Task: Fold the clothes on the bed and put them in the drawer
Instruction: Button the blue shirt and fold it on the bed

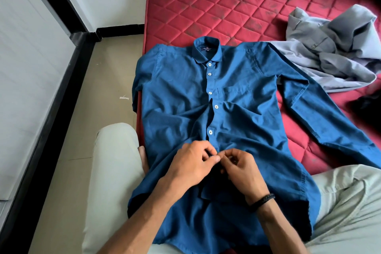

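A blue button-up shirt [237, 97] lies face up on the red quilted mattress [226, 6], collar away from me, its lower part draped over my lap. Several white buttons down its front are fastened. My left hand [191, 165] and my right hand [241, 169] meet at the placket below the lowest fastened button, fingers pinching the cloth edges together. The button between my fingertips is hidden. The shirt's right-side sleeve stretches out across the mattress.
A crumpled grey garment [334, 47] lies on the mattress to the right of the shirt. A dark item [369, 103] shows at the right edge. My knees in light trousers [115, 171] flank the shirt. Tiled floor [103, 88] and a wall lie left of the bed.
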{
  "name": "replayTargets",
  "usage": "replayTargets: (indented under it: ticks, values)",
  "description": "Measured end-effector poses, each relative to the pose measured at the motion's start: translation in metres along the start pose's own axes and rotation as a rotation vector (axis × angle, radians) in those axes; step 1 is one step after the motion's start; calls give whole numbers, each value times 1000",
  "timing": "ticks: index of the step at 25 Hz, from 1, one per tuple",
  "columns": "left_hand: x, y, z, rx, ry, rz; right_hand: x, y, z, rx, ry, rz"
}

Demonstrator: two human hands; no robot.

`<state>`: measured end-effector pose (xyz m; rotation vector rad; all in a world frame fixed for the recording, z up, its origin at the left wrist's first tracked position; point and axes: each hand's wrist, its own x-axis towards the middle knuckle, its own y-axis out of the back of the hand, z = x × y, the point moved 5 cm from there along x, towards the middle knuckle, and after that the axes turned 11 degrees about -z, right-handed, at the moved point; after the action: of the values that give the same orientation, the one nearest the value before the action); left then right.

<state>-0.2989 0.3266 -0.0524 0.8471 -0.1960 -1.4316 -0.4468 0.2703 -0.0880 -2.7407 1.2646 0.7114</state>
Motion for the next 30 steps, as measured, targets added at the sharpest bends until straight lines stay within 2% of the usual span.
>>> replayTargets:
  ticks: [3, 6, 9, 12, 14, 17, 19, 21, 23, 30]
  values:
    - [-4, 2, 0, 231, 16, -111, -2, 2, -1, -91, 26, 13]
    - [16, 38, 7, 34, -14, -151, 11, 19, -25, -71, 79, 37]
    - [77, 113, 6, -71, -95, 131, 55, 61, -72, -173, 186, 109]
    - [168, 195, -14, 119, -198, 434, 131, 116, -143, -409, 301, 222]
    - [235, 236, -36, 294, -203, 494, 195, 144, -189, -572, 398, 283]
    - [312, 278, -68, 513, -64, 350, 303, 176, -230, -921, 344, 286]
    - [341, 287, -79, 588, -22, 205, 361, 191, -226, -1207, 138, 192]
    - [360, 291, -82, 548, -4, 94, 390, 199, -211, -1384, -99, 83]
    - [366, 292, -83, 516, 22, 47, 396, 201, -206, -1419, -179, 61]
    - [360, 286, -89, 555, 97, 25, 348, 205, -232, -1399, -123, 199]
